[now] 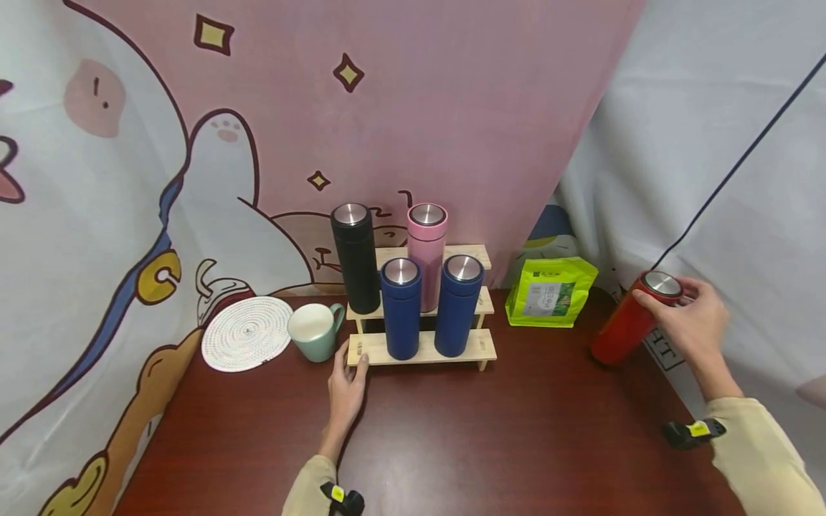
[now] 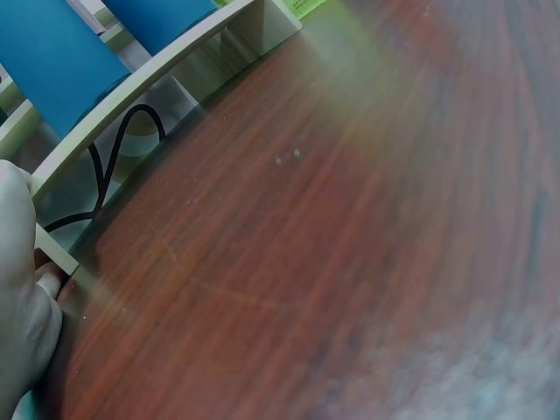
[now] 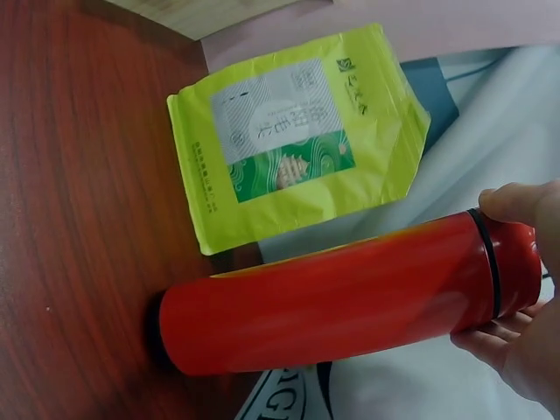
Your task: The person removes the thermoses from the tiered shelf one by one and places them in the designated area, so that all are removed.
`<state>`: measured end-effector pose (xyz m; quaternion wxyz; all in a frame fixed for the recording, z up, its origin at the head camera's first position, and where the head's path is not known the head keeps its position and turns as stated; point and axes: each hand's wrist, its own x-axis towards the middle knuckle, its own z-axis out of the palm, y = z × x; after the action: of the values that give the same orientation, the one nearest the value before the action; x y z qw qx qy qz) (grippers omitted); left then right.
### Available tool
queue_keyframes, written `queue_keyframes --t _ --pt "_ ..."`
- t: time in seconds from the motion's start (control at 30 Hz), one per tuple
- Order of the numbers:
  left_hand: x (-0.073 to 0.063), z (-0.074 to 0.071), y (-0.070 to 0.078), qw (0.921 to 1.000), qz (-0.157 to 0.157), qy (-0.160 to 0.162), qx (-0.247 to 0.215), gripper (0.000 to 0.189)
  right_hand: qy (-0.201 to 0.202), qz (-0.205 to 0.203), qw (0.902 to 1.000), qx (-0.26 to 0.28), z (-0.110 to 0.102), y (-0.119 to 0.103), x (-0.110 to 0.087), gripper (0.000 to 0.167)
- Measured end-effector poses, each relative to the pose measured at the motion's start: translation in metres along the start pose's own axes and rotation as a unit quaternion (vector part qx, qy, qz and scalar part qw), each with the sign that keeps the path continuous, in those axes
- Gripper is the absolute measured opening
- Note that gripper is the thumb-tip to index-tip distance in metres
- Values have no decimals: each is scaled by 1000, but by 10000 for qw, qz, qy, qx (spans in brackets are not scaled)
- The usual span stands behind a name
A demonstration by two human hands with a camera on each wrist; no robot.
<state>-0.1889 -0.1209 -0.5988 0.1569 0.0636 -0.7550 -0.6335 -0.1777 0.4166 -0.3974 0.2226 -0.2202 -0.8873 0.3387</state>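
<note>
At the right, my right hand (image 1: 695, 322) grips a red thermos bottle (image 1: 621, 326) round its lid, thumb on one side and fingers on the other. The right wrist view shows the bottle's red body (image 3: 332, 302) whole, with its base at the table; whether it touches cannot be told. My left hand (image 1: 346, 390) holds the left end of the lowest step of a wooden tiered rack (image 1: 422, 347). On that step stand two blue thermos bottles (image 1: 401, 308) (image 1: 459, 304). Behind them are a black thermos bottle (image 1: 357, 265) and a pink one (image 1: 426, 251).
A lime-green pouch (image 1: 550, 292) stands between the rack and the red bottle. Left of the rack are a mint-green mug (image 1: 315, 333) and a round white woven mat (image 1: 247, 333). Printed cloth hangs behind the brown table (image 1: 452, 430); white cloth (image 1: 729, 165) hangs at the right.
</note>
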Motion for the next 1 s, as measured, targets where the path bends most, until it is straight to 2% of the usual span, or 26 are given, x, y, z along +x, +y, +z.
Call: queue_keyframes --t 0.33,0.5,0.67,0.83,1.0 --pt "1 0 6 10000 70 63 -31 54 162 154 9997 45 2 16 8 78" --pt "1 1 0 10000 3 23 -29 53 -47 84 9999 -75 -2 21 8 82" --pt "0 3 -1 9999 122 13 -29 53 -304 -43 9994 -185 -9 24 4 86" --pt "1 3 -2 9998 157 55 -123 53 -255 -206 9994 -142 -11 15 4 84" --pt "1 2 -2 9999 75 58 -111 53 -145 -243 9996 69 -13 -8 8 82"
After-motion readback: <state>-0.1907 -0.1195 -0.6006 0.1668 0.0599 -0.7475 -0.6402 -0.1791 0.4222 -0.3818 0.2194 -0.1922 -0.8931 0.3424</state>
